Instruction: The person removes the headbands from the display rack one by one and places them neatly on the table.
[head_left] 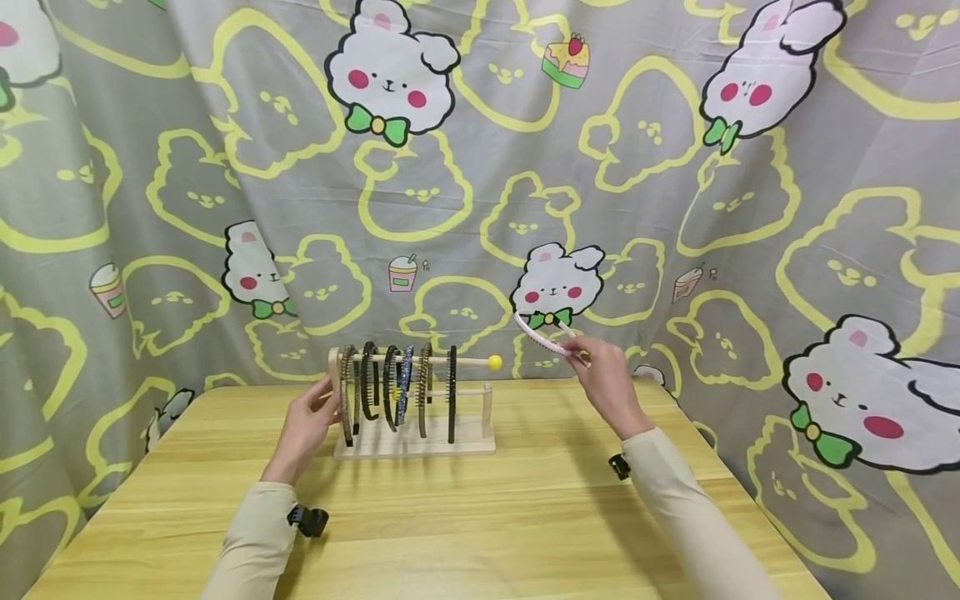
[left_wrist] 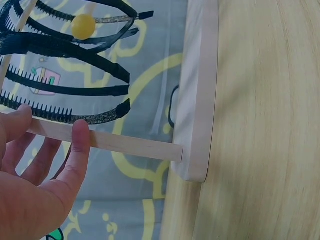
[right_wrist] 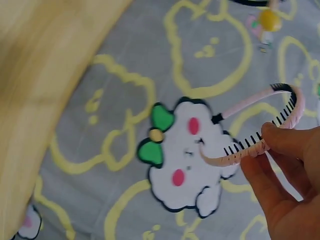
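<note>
A wooden headband stand (head_left: 420, 447) stands on the table, its upper rod tipped by a yellow ball (head_left: 495, 362). Several toothed headbands hang along that rod, among them a blue glittery headband (head_left: 406, 387) and a black headband (head_left: 452, 400) nearest the ball. At the stand's left end, my left hand (head_left: 302, 429) holds the wooden upright (left_wrist: 135, 145) with thumb and fingers. To the right of the ball, my right hand (head_left: 609, 383) pinches a pale pink headband (right_wrist: 297, 110) in the air, apart from the stand. Its dark teeth and black end tip show in the right wrist view.
The wood-grain table (head_left: 465, 525) runs under both forearms. Behind it hangs a grey curtain (head_left: 480, 192) with yellow outlines and white cartoon animals. A lower rod (head_left: 468, 390) ends at a short post (head_left: 487, 412) on the stand's right side.
</note>
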